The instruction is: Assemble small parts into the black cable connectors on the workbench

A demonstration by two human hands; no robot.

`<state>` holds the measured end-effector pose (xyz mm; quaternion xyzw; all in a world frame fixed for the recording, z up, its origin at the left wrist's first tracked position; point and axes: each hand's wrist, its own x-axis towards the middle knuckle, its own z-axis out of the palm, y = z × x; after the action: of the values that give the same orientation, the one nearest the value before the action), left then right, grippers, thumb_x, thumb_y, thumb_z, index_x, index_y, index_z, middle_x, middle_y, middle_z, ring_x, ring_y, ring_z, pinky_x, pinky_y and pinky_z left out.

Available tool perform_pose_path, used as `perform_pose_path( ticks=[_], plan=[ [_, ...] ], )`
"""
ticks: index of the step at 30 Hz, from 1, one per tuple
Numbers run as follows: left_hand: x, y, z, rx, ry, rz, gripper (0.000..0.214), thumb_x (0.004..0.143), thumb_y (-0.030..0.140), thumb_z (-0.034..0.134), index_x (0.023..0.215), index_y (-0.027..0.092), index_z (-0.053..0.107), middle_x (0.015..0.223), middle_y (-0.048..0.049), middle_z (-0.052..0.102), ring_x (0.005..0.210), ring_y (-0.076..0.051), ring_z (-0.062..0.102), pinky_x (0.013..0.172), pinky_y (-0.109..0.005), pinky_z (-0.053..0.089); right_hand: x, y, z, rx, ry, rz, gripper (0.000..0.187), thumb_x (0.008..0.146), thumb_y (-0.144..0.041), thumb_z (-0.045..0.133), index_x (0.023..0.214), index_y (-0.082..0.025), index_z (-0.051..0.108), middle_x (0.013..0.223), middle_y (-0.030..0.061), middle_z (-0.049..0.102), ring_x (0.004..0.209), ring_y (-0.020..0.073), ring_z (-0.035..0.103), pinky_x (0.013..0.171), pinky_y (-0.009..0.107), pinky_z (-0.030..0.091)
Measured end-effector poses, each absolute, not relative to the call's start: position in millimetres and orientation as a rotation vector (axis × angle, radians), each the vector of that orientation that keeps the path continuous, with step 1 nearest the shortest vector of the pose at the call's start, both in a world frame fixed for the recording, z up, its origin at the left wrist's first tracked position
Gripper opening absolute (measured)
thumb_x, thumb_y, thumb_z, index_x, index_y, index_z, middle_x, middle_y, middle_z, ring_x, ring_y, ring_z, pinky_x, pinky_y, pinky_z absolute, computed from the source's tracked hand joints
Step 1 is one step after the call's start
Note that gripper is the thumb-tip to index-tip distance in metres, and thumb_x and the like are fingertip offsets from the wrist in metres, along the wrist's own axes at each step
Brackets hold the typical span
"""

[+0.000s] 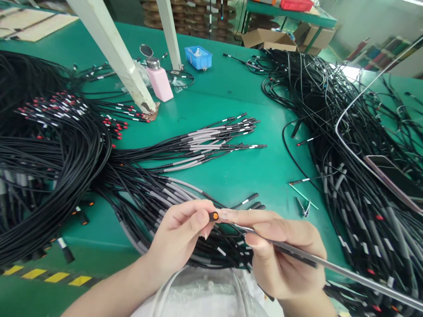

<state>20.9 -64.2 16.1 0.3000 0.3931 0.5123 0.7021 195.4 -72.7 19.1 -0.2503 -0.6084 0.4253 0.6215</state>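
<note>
Near the front of the bench, my left hand (188, 231) pinches a black cable connector (214, 216) between thumb and fingers. Its round orange end faces up toward me. My right hand (287, 246) is closed around a slim grey metal tool (350, 273), partly dark along its length. The tool's thin tip lies close beside the connector; whether they touch I cannot tell. One right fingertip meets the left fingers at the connector. Beneath both hands lies a bundle of black cables (178, 189) with grey ribbed sleeves and white labels.
Thick coils of black cable (82, 163) cover the left, and a tangled heap (330, 110) the right. A pink bottle (160, 81) stands by a white post (125, 66). Farther back is a blue bin (198, 57). A phone (396, 176) and nail clippers (304, 208) lie at right.
</note>
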Motion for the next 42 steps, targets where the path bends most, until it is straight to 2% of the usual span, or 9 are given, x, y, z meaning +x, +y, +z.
perform_pose_path(
  ticks=[4,8,15,20,29,42],
  plan=[
    [19.5,-66.0,15.3,0.666,0.902,1.142,0.033,0.077,0.055,0.096,0.076,0.023,0.089,0.051,0.0024,0.055,0.055,-0.013,0.045,0.062,-0.030,0.037,196.7,-72.5,22.0,-0.566,-1.406,0.996,0.062,0.087,0.007,0.076,0.136,-0.030,0.072,0.132,0.0035,0.083,0.112,0.0251,0.084,0.098,0.037,0.073],
    [19.6,-68.0,13.3,0.670,0.898,1.133,0.032,0.079,0.055,0.094,0.076,0.023,0.089,0.050,0.0023,0.052,0.058,-0.015,0.048,0.063,-0.031,0.036,196.1,-72.9,21.7,-0.563,-1.396,1.018,0.060,0.088,0.007,0.075,0.136,-0.028,0.072,0.131,0.0050,0.083,0.112,0.0258,0.084,0.099,0.039,0.073],
    [22.1,-64.6,13.5,0.726,0.854,1.145,0.034,0.082,0.055,0.091,0.073,0.023,0.088,0.047,0.0037,0.045,0.057,-0.015,0.044,0.063,-0.033,0.035,192.4,-69.2,17.9,-0.517,-1.392,0.931,0.049,0.095,0.000,0.071,0.138,-0.025,0.070,0.124,0.0094,0.086,0.105,0.0287,0.086,0.087,0.040,0.076],
    [20.5,-64.5,12.5,0.706,0.855,1.140,0.033,0.081,0.054,0.092,0.073,0.022,0.088,0.049,0.0033,0.048,0.056,-0.014,0.043,0.063,-0.032,0.034,194.5,-72.3,21.3,-0.566,-1.373,0.987,0.055,0.090,0.005,0.073,0.134,-0.028,0.072,0.127,0.0056,0.085,0.108,0.0258,0.086,0.092,0.036,0.074],
    [18.8,-67.2,12.4,0.672,0.888,1.118,0.036,0.079,0.056,0.093,0.073,0.021,0.088,0.049,0.0034,0.047,0.057,-0.015,0.044,0.065,-0.032,0.036,197.2,-75.1,21.9,-0.614,-1.388,1.024,0.055,0.090,0.002,0.076,0.133,-0.032,0.073,0.125,0.0043,0.086,0.107,0.0273,0.086,0.094,0.040,0.074],
    [18.3,-66.4,15.7,0.673,0.870,1.091,0.033,0.080,0.055,0.093,0.074,0.022,0.088,0.049,0.0038,0.046,0.056,-0.013,0.040,0.063,-0.031,0.032,197.5,-75.7,22.8,-0.591,-1.348,1.064,0.056,0.090,0.005,0.073,0.133,-0.031,0.073,0.128,0.0035,0.085,0.109,0.0263,0.085,0.096,0.040,0.074]
  ],
)
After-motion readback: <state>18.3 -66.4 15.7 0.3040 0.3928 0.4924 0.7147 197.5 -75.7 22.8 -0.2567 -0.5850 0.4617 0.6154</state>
